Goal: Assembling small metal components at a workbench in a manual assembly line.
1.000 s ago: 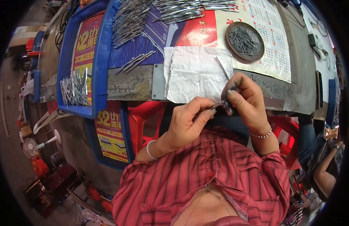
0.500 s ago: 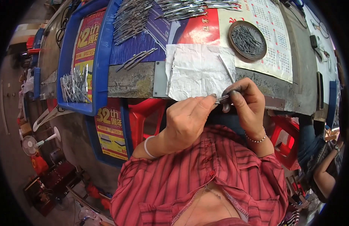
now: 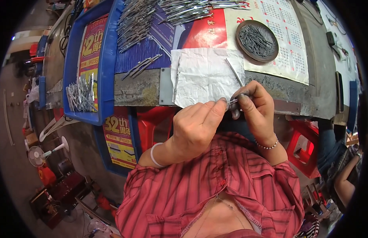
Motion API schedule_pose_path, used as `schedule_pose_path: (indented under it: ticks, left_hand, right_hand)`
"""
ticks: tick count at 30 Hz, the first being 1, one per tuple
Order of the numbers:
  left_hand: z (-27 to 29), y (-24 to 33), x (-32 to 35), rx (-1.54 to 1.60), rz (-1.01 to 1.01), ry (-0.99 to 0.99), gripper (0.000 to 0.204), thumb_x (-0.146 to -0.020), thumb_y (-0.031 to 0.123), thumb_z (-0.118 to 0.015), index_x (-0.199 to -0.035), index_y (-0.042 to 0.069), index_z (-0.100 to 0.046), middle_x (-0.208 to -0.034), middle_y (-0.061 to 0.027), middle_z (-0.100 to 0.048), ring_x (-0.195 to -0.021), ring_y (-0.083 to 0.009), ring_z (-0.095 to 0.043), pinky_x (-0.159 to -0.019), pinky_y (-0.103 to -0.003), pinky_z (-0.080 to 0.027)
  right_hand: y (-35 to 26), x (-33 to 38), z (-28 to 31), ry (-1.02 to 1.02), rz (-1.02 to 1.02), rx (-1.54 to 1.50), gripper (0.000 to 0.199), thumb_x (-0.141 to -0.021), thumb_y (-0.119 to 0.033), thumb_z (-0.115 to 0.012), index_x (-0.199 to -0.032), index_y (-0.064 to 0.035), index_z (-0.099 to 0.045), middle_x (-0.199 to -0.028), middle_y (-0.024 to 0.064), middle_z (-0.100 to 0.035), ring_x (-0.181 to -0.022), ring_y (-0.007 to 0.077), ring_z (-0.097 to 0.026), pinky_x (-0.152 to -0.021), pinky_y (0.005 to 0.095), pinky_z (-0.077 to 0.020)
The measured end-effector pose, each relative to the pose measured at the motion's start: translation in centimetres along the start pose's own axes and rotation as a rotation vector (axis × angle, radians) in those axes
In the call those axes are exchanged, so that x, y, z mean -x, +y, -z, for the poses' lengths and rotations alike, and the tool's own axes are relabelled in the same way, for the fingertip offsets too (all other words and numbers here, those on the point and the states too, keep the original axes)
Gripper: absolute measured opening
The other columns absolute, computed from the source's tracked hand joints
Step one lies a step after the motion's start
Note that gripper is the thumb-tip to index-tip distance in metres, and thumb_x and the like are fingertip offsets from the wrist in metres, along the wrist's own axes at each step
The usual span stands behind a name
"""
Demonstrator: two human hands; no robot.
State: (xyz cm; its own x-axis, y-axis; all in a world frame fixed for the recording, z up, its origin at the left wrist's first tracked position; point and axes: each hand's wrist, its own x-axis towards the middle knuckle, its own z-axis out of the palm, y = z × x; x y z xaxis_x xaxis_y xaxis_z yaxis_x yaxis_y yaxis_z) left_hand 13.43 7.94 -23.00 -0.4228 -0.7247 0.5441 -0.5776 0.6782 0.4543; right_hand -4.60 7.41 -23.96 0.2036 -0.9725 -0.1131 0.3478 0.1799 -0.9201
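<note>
My left hand (image 3: 198, 125) and my right hand (image 3: 255, 107) meet just off the table's front edge. Both pinch a small slim metal piece (image 3: 232, 102), mostly covered by the fingers, so its exact kind does not show. Dark grey smudges coat my right fingertips. On a creased white paper sheet (image 3: 206, 75) beyond the hands lies a thin silver strip (image 3: 177, 79) at the left. A thin metal rod (image 3: 234, 71) lies at the sheet's right, its near end close to my right hand. A round brown dish (image 3: 274, 53) of short dark grey rods (image 3: 256, 40) stands behind.
Piles of slim silver metal pieces (image 3: 137, 22) cover the table's back; several more (image 3: 142, 66) lie nearer. At the left, a blue tray (image 3: 107, 67) holds a silver heap (image 3: 80, 94). Red stools (image 3: 305, 148) stand under the table; another person's arm (image 3: 348, 180) shows at far right.
Both hands keep their pinch on the small metal piece and barely shift. The whole view has swung slightly, so table things appear a little further left.
</note>
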Motion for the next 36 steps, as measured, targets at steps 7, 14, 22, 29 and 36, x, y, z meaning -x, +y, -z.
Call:
schedule_pose_path:
  ticks: [7, 14, 22, 29, 36]
  left_hand:
    - [-0.2, 0.4, -0.8, -0.055, -0.031, -0.057, 0.035, -0.070, 0.003, -0.060, -0.104, -0.006, -0.060, -0.079, -0.0129, -0.060, -0.060, -0.0219, -0.057, -0.050, -0.032, -0.046]
    - [-0.6, 0.9, -2.2, -0.078, -0.039, -0.120, 0.036, -0.069, 0.004, -0.060, -0.104, -0.006, -0.060, -0.078, -0.0123, -0.060, -0.059, -0.0218, -0.057, -0.050, -0.032, -0.046]
    - [-0.6, 0.8, -4.7, 0.051, 0.040, -0.184, 0.026, -0.074, -0.001, -0.064, -0.100, -0.002, -0.060, -0.078, -0.0137, -0.061, -0.062, -0.0275, -0.060, -0.054, -0.034, -0.048]
    - [-0.9, -4.3, -13.9, 0.092, 0.099, -0.042, 0.013, -0.081, -0.001, -0.060, -0.095, -0.001, -0.060, -0.082, -0.0177, -0.060, -0.076, -0.0344, -0.060, -0.065, -0.038, -0.048]
    - [-8.9, -16.0, -24.9, -0.097, -0.067, 0.005, 0.012, -0.081, 0.009, -0.063, -0.091, 0.003, -0.067, -0.084, -0.0139, -0.064, -0.078, -0.0310, -0.062, -0.071, -0.036, -0.048]
  right_hand:
    - [0.5, 0.0, 0.8, 0.017, 0.012, -0.067, 0.014, -0.094, -0.013, -0.055, -0.091, -0.0004, -0.051, -0.076, 0.0050, -0.060, -0.061, 0.0069, -0.054, -0.058, 0.0204, -0.0454]
    - [0.4, 0.0, 1.8, 0.029, -0.006, -0.111, 0.017, -0.094, -0.016, -0.056, -0.090, -0.0007, -0.050, -0.077, 0.0055, -0.059, -0.060, 0.0075, -0.053, -0.055, 0.0202, -0.0442]
    - [-1.0, 0.1, 4.1, 0.105, -0.004, -0.087, 0.017, -0.095, -0.012, -0.053, -0.105, 0.0011, -0.052, -0.083, 0.0058, -0.061, -0.067, 0.0075, -0.058, -0.058, 0.0193, -0.0467]
    - [1.0, 1.7, 8.9, 0.470, 0.272, 0.289, 0.010, -0.091, -0.005, -0.056, -0.099, 0.0004, -0.054, -0.082, 0.0021, -0.057, -0.071, 0.0062, -0.054, -0.063, 0.0208, -0.0451]
    - [1.2, 1.1, 9.0, 0.396, 0.493, 0.452, 0.008, -0.087, -0.001, -0.059, -0.091, 0.0005, -0.053, -0.078, 0.0083, -0.059, -0.063, 0.0111, -0.052, -0.057, 0.0227, -0.0427]
